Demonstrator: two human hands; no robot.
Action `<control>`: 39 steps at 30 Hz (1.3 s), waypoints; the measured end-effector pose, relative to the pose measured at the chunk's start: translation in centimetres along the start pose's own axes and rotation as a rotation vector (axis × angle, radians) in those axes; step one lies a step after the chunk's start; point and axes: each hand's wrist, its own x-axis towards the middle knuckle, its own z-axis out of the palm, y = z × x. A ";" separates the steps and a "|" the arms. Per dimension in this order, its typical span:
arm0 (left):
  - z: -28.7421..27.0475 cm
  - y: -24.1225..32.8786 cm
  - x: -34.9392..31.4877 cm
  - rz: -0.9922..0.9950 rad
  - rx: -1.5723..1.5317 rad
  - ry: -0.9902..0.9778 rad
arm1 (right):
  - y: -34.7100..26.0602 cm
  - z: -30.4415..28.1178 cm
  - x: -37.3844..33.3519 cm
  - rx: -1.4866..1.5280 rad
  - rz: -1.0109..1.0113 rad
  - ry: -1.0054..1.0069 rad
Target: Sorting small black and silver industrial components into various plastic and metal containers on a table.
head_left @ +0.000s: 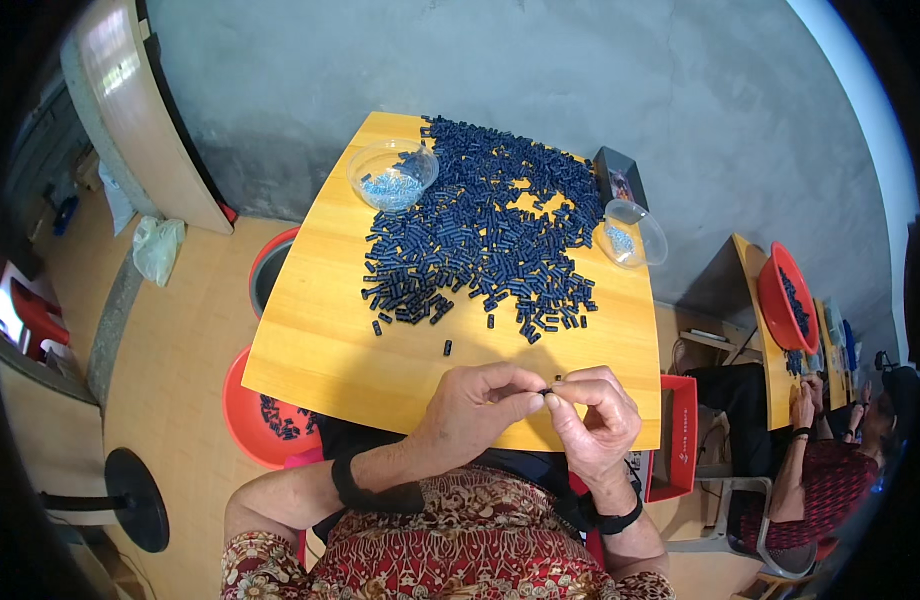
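Observation:
Over the near edge of the wooden table [310, 340], my left hand [467, 415] and my right hand [595, 420] meet fingertip to fingertip. Both pinch a tiny dark plastic piece [547, 391], mostly covered by the fingers. A big pile of short dark-blue, ridged plastic pieces [480, 225] spreads over the far half of the tabletop. One loose piece [448, 348] lies apart from the pile, just beyond my left hand. Small shiny metal parts fill the bottom of a clear round bowl [365, 165] at the back left. A smaller clear dish [652, 240] with similar parts sits at the right edge.
A black box [620, 175] stands at the table's far right corner. Below the left edge is a red basin [242, 415] with dark pieces inside; a red box [680, 440] is at the right. Another person [810, 490] works at a side table holding a red basin [780, 295].

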 end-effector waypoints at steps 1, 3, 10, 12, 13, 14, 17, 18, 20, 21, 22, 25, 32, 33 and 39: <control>-0.1 -0.2 0.1 -0.016 -0.039 -0.016 | 0.0 -0.1 0.1 0.001 0.001 0.000; -0.1 -0.7 0.4 0.013 -0.130 -0.019 | -0.3 -0.2 0.4 -0.084 -0.067 -0.041; -0.4 -1.1 0.8 -0.059 -0.378 -0.091 | -0.3 0.0 0.7 -0.141 -0.058 -0.112; -0.5 -0.8 0.8 -0.066 -0.371 -0.099 | -0.2 0.2 0.8 -0.157 -0.067 -0.097; -0.5 -0.7 0.8 -0.073 -0.364 -0.107 | -0.2 0.2 0.8 -0.157 -0.067 -0.099; -0.6 -0.7 0.8 -0.073 -0.365 -0.106 | -0.1 0.1 0.8 -0.175 -0.089 -0.100; -0.8 -0.9 0.9 -0.089 -0.318 -0.123 | 0.0 -0.1 0.9 -0.185 -0.106 -0.107; -0.9 -1.0 1.0 -0.113 -0.337 -0.132 | 0.0 -0.1 0.9 -0.180 -0.102 -0.112; -1.0 -1.0 1.1 -0.137 -0.358 -0.142 | 0.1 -0.2 1.0 -0.175 -0.101 -0.124; -1.0 -0.9 1.0 -0.117 -0.353 -0.154 | 0.2 -0.2 1.0 -0.169 -0.101 -0.135; -1.0 -0.8 1.0 -0.097 -0.349 -0.166 | 0.2 -0.3 0.9 -0.168 -0.100 -0.135; -1.1 -0.6 1.1 -0.110 -0.338 -0.170 | 0.2 -0.4 0.9 -0.174 -0.110 -0.146; -1.1 -0.7 1.1 -0.093 -0.342 -0.166 | 0.5 -0.3 0.7 -0.193 -0.119 -0.188; -1.1 -0.8 1.1 -0.094 -0.329 -0.165 | 0.5 -0.3 0.8 -0.214 -0.145 -0.183; -1.1 -1.0 1.3 -0.142 -0.298 -0.177 | 0.6 -0.3 1.0 -0.193 -0.145 -0.130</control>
